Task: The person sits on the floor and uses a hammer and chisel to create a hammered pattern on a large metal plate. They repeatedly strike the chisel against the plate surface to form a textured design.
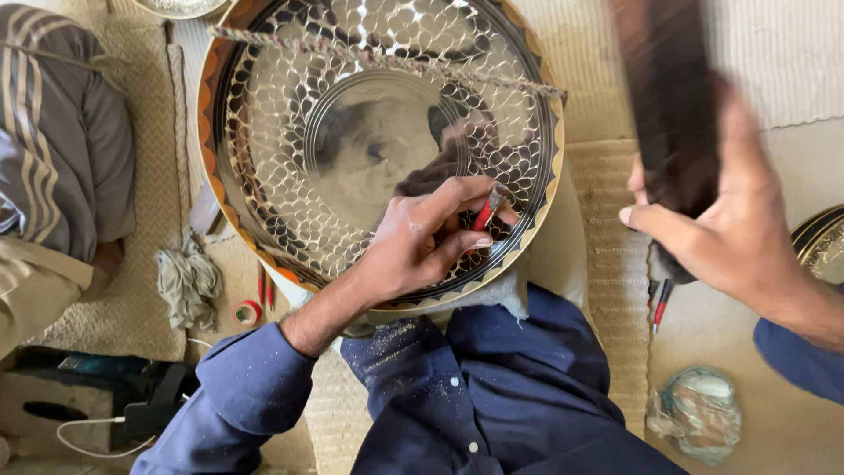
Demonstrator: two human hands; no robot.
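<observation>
Your left hand (pixel 420 242) pinches a red-handled chisel (pixel 486 211) tip-down on the engraved tray's (pixel 264 132) lower-right rim; your right hand (pixel 738 220) grips the dark mallet (pixel 673 105) raised up-right of it.

Crumpled rag (pixel 187 283), tape roll (pixel 247 312) on woven mat (pixel 141 299); foil bundle (pixel 699 412) right.

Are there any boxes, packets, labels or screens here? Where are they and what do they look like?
No screens, signs or readable labels show.
Dark box-like thing: bottom left corner on the floor, blackish, with a white cable beside it; too dim to tell what it is.
Roll of tape: on the mat left of the left hand, small red ring.
Wrapped bundle: bottom right, below the right hand, roundish, in clear crinkled plastic.
</observation>
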